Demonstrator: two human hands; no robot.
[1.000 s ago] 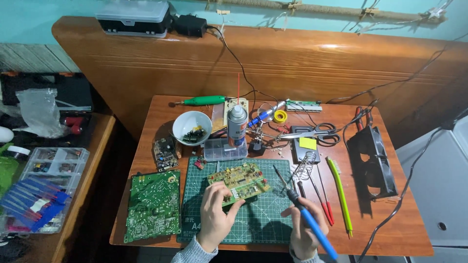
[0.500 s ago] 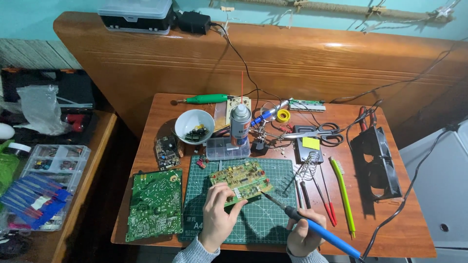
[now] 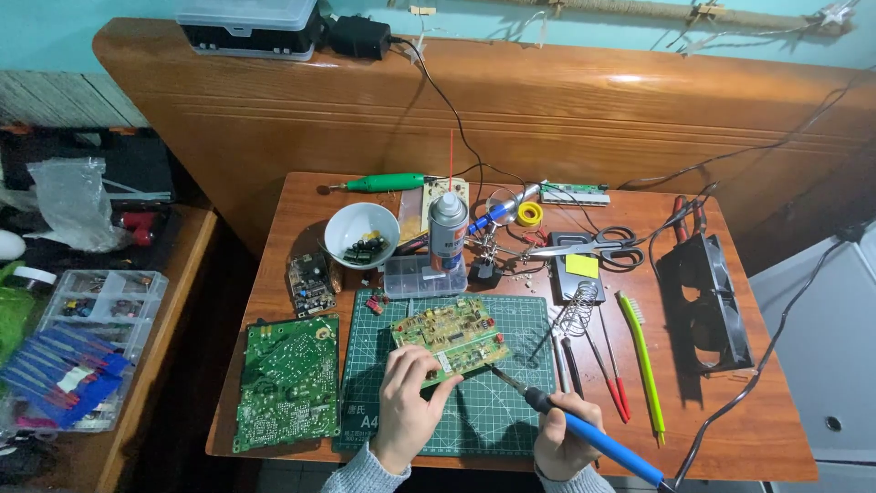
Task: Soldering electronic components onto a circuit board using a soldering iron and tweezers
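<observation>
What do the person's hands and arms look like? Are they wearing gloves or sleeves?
No gloves: the left hand and right hand are bare, with no rings or watch visible. Grey knitted sleeve cuffs cover both wrists at the bottom edge of the picture. The arms themselves are out of view.

Electronics workshop, circuit boards [image 3: 288,379], soldering iron [image 3: 584,429]
</observation>
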